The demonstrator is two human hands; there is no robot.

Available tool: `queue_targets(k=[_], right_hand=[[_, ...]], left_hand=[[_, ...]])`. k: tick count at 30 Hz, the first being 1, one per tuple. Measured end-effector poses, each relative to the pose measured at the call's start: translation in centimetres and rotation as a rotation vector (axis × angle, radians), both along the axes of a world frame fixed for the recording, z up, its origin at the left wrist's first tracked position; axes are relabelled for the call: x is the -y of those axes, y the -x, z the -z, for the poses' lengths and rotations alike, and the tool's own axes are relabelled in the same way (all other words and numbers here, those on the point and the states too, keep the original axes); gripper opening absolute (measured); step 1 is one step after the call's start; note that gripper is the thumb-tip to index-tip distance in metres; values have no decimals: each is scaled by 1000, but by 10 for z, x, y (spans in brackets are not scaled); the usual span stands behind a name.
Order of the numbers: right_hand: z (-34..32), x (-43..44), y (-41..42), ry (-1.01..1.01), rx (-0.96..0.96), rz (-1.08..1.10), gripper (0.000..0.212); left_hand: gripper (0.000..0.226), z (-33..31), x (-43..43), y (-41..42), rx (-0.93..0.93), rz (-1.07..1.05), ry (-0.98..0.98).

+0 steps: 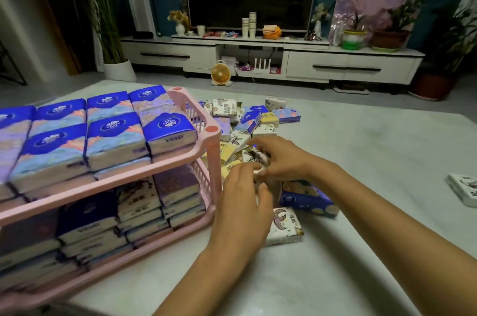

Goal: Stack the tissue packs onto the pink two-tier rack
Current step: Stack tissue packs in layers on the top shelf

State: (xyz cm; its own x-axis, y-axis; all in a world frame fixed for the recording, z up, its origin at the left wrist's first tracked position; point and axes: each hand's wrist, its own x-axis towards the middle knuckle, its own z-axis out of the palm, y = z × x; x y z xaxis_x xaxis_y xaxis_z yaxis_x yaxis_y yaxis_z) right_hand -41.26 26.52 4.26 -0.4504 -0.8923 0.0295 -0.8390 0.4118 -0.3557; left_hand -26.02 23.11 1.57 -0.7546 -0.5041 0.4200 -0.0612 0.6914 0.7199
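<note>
Both forearms reach in from the bottom and lower right over the table (361,150). The hands meet just right of the near corner post of the pink rack (154,169).

Right hand (280,158): palm down, fingers curled over a white printed pack (255,157) at the near edge of the loose pile (247,122), gripping it.

Left hand (242,202): back of hand to camera, fingers curled in toward the same pack, thumb out to the right. Fingertips blurred, can't tell if it grips or only touches.

Rack sits left on the table, 2 tiers, both loaded. Top tier is covered with blue packs (113,140) lying flat; the lower tier holds stacks several deep.

Near the hands, 1 blue pack (307,199) and 1 white-and-pink pack (285,226) lie flat side by side. 1 more pack (463,188) lies well apart at the right edge.
</note>
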Motion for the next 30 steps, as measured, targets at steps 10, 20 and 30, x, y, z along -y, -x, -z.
queue_targets(k=[10, 20, 30], right_hand=[[-23, -67, -35, 88, 328, -124, 87], [7, -24, 25, 131, 92, 320, 64], [0, -30, -1, 426, 100, 247, 62]], left_hand=[[48, -14, -10, -2, 106, -37, -604], [31, -14, -8, -1, 59, 5, -980], [34, -24, -9, -31, -3, 30, -979]])
